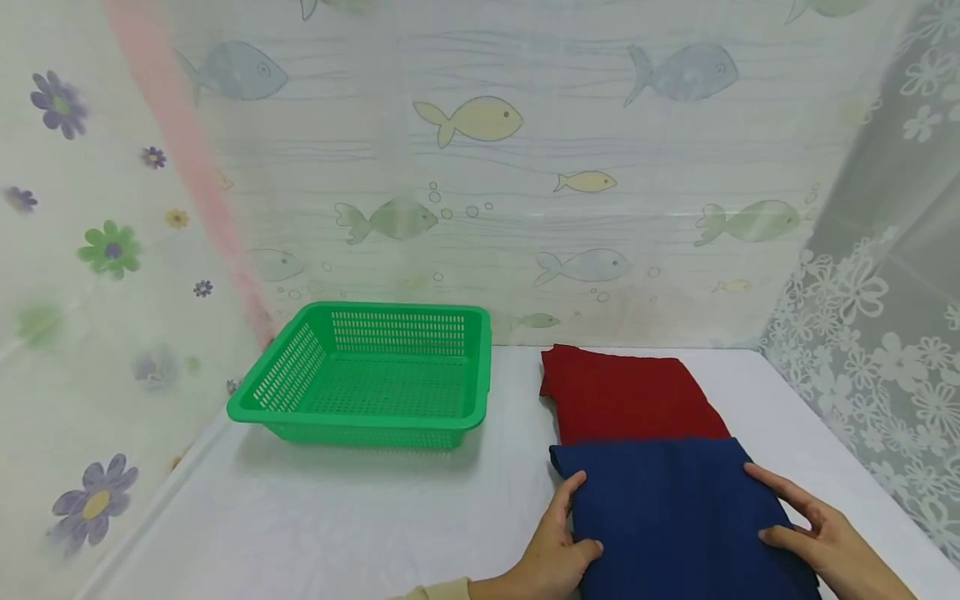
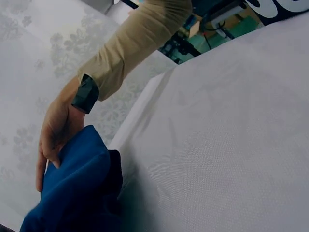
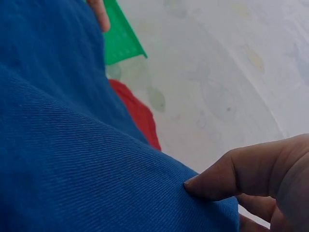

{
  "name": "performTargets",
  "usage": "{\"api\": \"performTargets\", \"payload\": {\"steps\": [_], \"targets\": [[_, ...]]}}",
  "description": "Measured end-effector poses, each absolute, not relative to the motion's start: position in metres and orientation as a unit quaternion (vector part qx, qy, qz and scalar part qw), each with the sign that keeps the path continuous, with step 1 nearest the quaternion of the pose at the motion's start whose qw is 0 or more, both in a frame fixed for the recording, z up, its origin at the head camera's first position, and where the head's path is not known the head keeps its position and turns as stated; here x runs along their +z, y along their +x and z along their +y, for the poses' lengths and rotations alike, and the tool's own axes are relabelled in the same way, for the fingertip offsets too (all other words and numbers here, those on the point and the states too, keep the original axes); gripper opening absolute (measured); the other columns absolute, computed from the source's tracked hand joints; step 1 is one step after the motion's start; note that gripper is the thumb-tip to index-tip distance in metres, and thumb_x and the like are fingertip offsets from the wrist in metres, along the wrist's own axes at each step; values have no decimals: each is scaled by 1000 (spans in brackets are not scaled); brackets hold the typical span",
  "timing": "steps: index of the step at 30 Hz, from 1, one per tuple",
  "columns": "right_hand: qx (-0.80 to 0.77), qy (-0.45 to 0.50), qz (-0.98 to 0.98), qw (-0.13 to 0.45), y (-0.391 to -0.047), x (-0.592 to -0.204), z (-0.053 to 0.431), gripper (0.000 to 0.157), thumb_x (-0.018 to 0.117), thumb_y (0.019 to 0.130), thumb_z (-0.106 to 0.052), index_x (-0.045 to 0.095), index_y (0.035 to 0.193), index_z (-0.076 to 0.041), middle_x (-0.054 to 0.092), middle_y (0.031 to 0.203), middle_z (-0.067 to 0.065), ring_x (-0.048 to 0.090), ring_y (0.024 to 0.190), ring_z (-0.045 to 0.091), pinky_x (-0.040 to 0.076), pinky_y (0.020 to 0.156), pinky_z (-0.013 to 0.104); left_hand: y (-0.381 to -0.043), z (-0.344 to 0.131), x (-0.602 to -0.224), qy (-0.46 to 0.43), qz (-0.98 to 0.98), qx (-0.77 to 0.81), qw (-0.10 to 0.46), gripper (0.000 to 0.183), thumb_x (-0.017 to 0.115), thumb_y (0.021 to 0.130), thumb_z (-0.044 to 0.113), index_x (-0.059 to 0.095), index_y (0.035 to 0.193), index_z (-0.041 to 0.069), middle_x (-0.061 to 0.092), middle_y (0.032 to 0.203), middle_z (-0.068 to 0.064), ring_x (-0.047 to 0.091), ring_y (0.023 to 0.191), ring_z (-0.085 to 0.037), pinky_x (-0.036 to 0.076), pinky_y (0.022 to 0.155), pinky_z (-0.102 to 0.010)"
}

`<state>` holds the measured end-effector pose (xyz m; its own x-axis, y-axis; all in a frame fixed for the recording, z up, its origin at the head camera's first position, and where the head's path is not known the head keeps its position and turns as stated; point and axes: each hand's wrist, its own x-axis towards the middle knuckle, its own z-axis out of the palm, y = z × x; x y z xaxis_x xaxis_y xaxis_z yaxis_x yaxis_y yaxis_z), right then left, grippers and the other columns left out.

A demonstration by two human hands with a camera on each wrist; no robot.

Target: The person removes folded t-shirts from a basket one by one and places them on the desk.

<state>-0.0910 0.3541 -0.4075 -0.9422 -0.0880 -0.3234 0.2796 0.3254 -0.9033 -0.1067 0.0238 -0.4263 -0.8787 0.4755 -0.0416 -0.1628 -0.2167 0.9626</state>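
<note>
A folded dark blue cloth (image 1: pixel 675 517) lies at the front right, its far edge overlapping a folded red cloth (image 1: pixel 630 396). My left hand (image 1: pixel 551 550) grips the blue cloth's left side, thumb on top. On the opposite side my right hand (image 1: pixel 832 537) holds the edge; the right wrist view shows its thumb (image 3: pixel 217 176) pressing into the ribbed fabric with fingers below. Seen across from the left wrist, the right hand (image 2: pixel 60 125) holds the blue cloth (image 2: pixel 77 174), which has a thick folded edge there.
A green plastic basket (image 1: pixel 480 408) with slotted walls stands at the back left of the white-covered table (image 1: pixel 337 517). Fish-printed sheeting (image 1: pixel 480 208) hangs behind the table, with flowered sheeting (image 1: pixel 97 333) on the left and a lacy-patterned curtain (image 1: pixel 885 350) on the right.
</note>
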Motion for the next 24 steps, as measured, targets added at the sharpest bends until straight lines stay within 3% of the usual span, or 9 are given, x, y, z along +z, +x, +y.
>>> {"api": "performTargets", "payload": {"steps": [5,8,12,15,19,24], "targets": [[-562,46,809,165,-87,-416,366,72,57,96,-10,27,145,-52,2,152,33,57,110,31,54,79,44,-108,27,-430,100,595,767,217,89,52,67,-20,25,150,1,28,147,-24,47,119,-33,45,93,-48],[-555,39,813,174,-85,-420,374,68,58,96,-11,33,137,-60,27,148,14,57,107,23,54,79,42,-107,27,-434,97,591,766,233,93,52,65,-20,25,150,4,30,146,-21,47,119,-33,44,93,-49],[-550,29,814,185,-86,-424,378,65,57,97,-12,37,123,-68,28,148,24,57,109,26,54,80,41,-107,29,-438,88,577,774,246,96,50,62,-23,25,150,7,33,143,-17,47,119,-32,43,94,-51],[-527,16,829,185,-87,-428,378,66,57,97,-13,33,119,-70,6,145,44,54,113,35,54,79,39,-108,31,-440,74,567,782,247,98,48,61,-27,25,150,7,33,142,-18,47,117,-33,43,93,-53],[-495,0,850,181,-87,-435,381,67,59,97,-14,29,122,-69,16,143,46,47,118,46,53,78,37,-109,32,-441,57,566,784,247,98,47,60,-30,26,148,7,32,141,-21,48,116,-34,44,92,-55],[-512,-6,839,186,-87,-442,385,65,60,96,-13,35,116,-69,22,140,45,52,114,28,54,77,39,-109,31,-440,52,595,765,240,98,51,58,-30,29,147,7,32,140,-22,45,118,-35,44,92,-54]]}}
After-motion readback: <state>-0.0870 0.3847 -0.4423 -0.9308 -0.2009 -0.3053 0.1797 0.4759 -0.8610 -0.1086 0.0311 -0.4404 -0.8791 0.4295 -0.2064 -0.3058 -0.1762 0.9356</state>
